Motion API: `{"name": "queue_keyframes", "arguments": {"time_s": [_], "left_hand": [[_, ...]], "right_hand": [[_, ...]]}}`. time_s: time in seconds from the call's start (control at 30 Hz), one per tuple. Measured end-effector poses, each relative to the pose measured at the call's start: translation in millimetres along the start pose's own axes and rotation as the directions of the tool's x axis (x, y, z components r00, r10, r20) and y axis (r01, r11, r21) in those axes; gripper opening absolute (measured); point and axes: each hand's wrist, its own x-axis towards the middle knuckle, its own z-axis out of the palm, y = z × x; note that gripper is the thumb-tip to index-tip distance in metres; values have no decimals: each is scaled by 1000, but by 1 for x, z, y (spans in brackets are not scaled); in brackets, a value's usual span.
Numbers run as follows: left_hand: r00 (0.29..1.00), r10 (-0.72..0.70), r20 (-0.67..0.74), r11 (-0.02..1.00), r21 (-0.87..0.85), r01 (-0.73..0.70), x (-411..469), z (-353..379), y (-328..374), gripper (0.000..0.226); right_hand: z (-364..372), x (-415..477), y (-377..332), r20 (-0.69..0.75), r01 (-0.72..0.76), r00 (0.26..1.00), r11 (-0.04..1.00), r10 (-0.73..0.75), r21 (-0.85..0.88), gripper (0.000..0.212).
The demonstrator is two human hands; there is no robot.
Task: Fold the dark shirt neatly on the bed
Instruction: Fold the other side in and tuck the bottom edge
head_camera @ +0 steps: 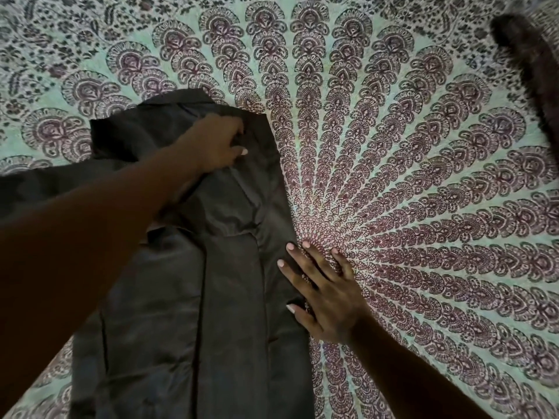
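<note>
While a dark shirt (187, 267) lies partly folded on a patterned bedspread (423, 176), the left hand (214, 143) pinches fabric near the shirt's far end, and the right hand (320, 288) rests flat, fingers spread, on its right edge.

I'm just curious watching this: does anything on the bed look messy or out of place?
Nothing looks damaged. The dark shirt is bunched under the left hand, mid-fold. A dark furry thing lies at the far right; I cannot tell what.
</note>
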Motion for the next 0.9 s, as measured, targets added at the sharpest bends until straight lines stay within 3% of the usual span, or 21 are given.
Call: {"name": "queue_keyframes", "arguments": {"time_s": [0.1, 0.17, 0.23, 0.3, 0.4, 0.5, 0.57, 0.77, 0.9], "left_hand": [[998, 10, -68, 979, 205, 4, -5, 4, 11, 44], [976, 36, -215, 926, 375, 48, -16, 11, 25, 49], [925, 37, -379, 930, 351, 107, -38, 23, 45, 44], [903, 1, -429, 971, 217, 102, -69, 47, 63, 39], [969, 5, -246, 997, 78, 15, -122, 93, 73, 68], [997, -77, -20, 996, 38, 77, -161, 122, 77, 120], [990, -119, 75, 991, 64, 114, -172, 130, 82, 143], [952, -289, 97, 957, 53, 285, -176, 131, 79, 170], [949, -298, 105, 954, 60, 293, -172, 131, 77, 176]], "right_hand": [[-1, 0, 0, -11, -2, 1000, 1000, 2, -7, 74], [-2, 0, 0, -23, 1, 1000, 1000, -1, -11, 73], [-1, 0, 0, -25, -2, 1000, 1000, 2, -15, 73], [0, 0, -1, -10, -3, 1000, 1000, 3, -21, 73], [0, 1, -1, 4, 0, 1000, 1000, 0, -21, 73], [-2, 0, -1, 26, 5, 1000, 1000, -4, -28, 71], [-4, 0, -1, 38, -1, 999, 1000, 2, -26, 69], [-9, 4, 0, -17, 29, 999, 997, -28, 71, 57], [-24, 49, 10, -116, 218, 971, 972, -208, 85, 53]]}}
